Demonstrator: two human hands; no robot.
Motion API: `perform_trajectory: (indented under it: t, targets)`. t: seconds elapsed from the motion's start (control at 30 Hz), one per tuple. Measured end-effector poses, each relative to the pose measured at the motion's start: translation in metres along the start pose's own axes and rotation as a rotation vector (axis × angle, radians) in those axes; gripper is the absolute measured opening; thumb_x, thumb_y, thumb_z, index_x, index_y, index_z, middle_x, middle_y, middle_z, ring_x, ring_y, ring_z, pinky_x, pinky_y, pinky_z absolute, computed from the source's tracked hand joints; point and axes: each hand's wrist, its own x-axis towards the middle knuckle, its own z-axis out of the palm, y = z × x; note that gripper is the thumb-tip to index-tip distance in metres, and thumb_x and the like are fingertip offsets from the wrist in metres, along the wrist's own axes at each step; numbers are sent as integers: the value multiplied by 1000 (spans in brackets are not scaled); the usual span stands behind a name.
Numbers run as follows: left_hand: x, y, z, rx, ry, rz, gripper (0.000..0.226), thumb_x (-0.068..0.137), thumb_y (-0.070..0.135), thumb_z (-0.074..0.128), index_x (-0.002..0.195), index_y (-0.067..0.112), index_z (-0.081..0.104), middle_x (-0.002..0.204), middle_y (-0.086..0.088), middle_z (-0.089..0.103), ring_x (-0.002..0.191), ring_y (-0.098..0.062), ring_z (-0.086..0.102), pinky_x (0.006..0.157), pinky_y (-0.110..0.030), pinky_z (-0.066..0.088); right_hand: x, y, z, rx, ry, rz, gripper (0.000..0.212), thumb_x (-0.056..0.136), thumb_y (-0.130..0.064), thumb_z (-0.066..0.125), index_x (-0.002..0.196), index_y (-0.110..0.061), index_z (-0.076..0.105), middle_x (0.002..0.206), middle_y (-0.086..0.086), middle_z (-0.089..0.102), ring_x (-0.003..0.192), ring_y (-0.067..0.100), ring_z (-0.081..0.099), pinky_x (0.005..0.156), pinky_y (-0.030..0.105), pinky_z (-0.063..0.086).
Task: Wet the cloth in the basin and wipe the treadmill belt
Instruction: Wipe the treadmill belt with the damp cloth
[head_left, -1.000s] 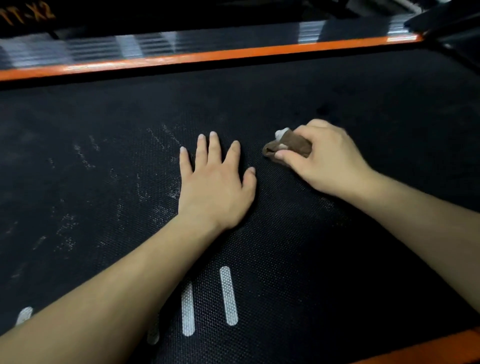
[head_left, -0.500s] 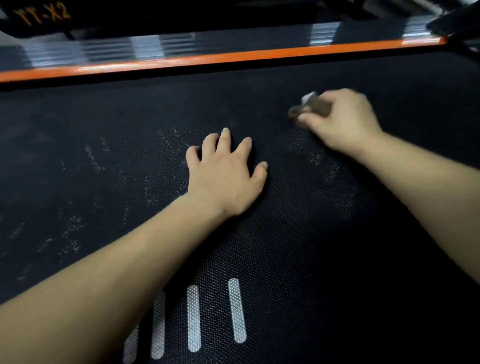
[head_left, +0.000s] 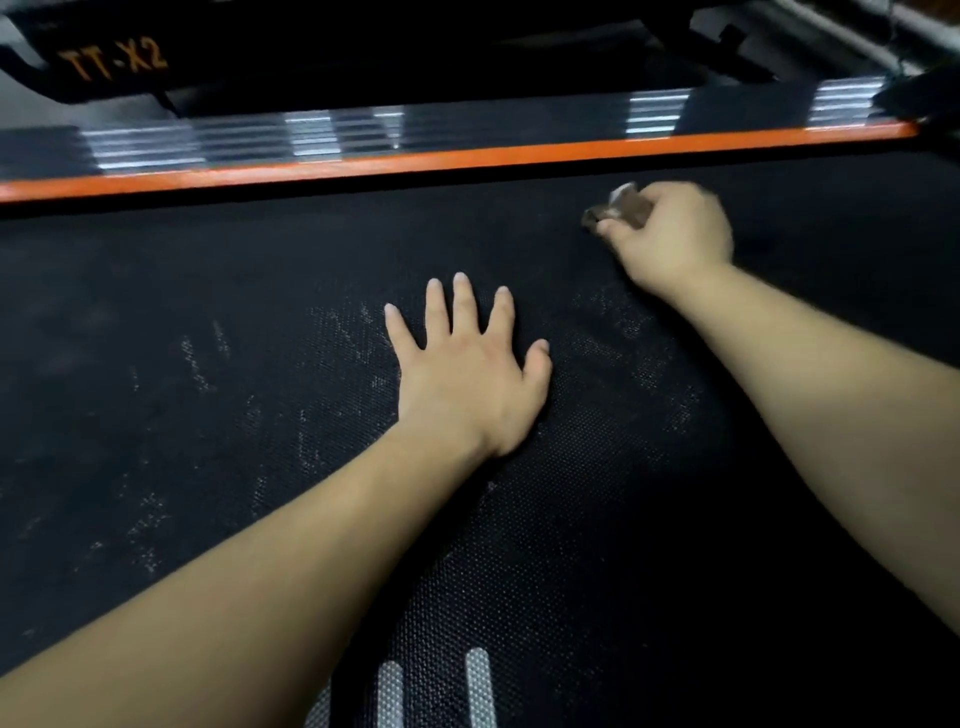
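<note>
Right hand: the right hand (head_left: 670, 234) has its grip closed around a bunched brown cloth (head_left: 618, 210), pressed onto the treadmill belt (head_left: 208, 415) just short of the orange side rail (head_left: 415, 161), probably so the wad takes the rubbing pressure
Left hand: the left hand (head_left: 467, 374) lies flat with its grip wide and empty, fingers spread, nearer the person than the orange side rail, likely bracing body weight for the reach
Cloth: only a small end shows past the fingers; whether it is wet cannot be told
Belt: black and textured, with pale dusty smears on both sides of the left hand and white stripes (head_left: 436, 691) at the near edge
Basin: not in view
Room: dim; beyond the orange side rail, a ribbed footplate and a dark frame lettered TT-X2 (head_left: 114, 62)
</note>
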Motion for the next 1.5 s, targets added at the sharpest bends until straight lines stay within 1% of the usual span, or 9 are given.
perform_trajectory:
  t: [0.17,0.33,0.53,0.73,0.93,1.03,1.13,1.33,1.5]
  targets:
    - [13,7,-10,26,29,4,65,98,64,24,145,20,34,155,-21,24,148,-41,10,115,-71,0,-12,-15,5,67,-187,-282,34,79,-55,69,93,-24,72,94,2,67,88,23,61,77,34,49]
    - [28,24,-3,-2,-59,-52,79,96,68,16,158,19,12,165,-26,-4,151,-44,-15,111,-72,-14,45,7,11,5,31,72,37,82,-53,68,104,-24,71,104,3,71,100,28,65,78,33,47]
    - [27,27,9,38,10,76,80,95,69,8,160,24,3,166,-21,-9,152,-36,-18,115,-66,-13,36,-13,24,61,-113,-179,36,80,-56,68,89,-21,70,86,-1,68,83,22,61,72,35,49]
    - [27,28,10,34,11,78,79,93,71,9,160,30,3,167,-20,-8,152,-37,-17,115,-66,-11,80,-3,22,-16,-1,42,44,80,-57,67,111,-26,71,106,7,72,104,31,65,84,35,50]
    - [29,29,10,38,4,79,79,93,71,10,160,31,3,167,-18,-7,153,-36,-16,116,-65,-11,60,-24,37,54,-137,-231,38,79,-57,67,95,-23,71,87,-2,70,86,23,63,72,33,47]
    - [26,28,8,43,0,79,79,93,72,9,160,31,3,167,-18,-7,153,-35,-16,117,-64,-10,79,15,12,-44,-61,-97,42,81,-54,68,116,-31,70,110,3,72,106,28,65,85,33,49]
    - [26,29,7,35,-2,75,79,93,72,10,160,31,4,167,-18,-6,153,-35,-16,117,-64,-10,90,56,-13,-56,34,143,45,80,-54,67,117,-28,69,110,10,71,106,33,65,89,37,51]
    - [25,30,6,54,6,59,79,92,73,10,160,32,5,168,-17,-3,154,-33,-13,118,-63,-8,61,40,6,-16,-76,-186,43,81,-58,66,102,-21,72,93,4,71,89,27,64,76,36,51]
    - [25,29,6,45,6,55,79,92,74,10,159,34,6,168,-15,-2,154,-31,-12,119,-62,-8,73,70,-22,-44,18,47,41,83,-52,68,108,-19,71,103,11,72,100,33,65,81,35,49]
